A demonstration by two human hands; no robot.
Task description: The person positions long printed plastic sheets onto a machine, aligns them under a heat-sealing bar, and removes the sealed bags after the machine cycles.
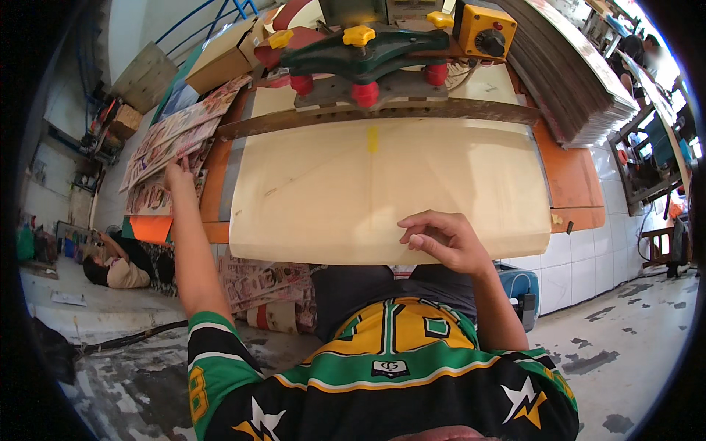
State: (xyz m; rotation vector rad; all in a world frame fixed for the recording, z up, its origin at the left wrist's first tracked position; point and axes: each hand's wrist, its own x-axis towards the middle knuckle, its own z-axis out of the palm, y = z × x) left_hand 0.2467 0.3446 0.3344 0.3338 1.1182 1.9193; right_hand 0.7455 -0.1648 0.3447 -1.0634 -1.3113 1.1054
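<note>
A large cream sheet (382,191) lies flat on an orange work table (570,176) in front of me. My right hand (441,239) rests on the sheet's near edge, fingers curled loosely, holding nothing. My left hand (179,176) reaches out to the left and touches a stack of printed sheets (176,136) on the table's left side; whether it grips one I cannot tell. At the sheet's far edge a long wooden bar (382,112) carries a green clamp with red and yellow knobs (360,59).
A tall pile of flat boards (581,81) stands at the right. A yellow control box (485,31) sits behind the clamp. Cardboard boxes (220,55) are at the back left. More printed sheets (257,283) hang below the table. A person (118,268) lies on the floor at left.
</note>
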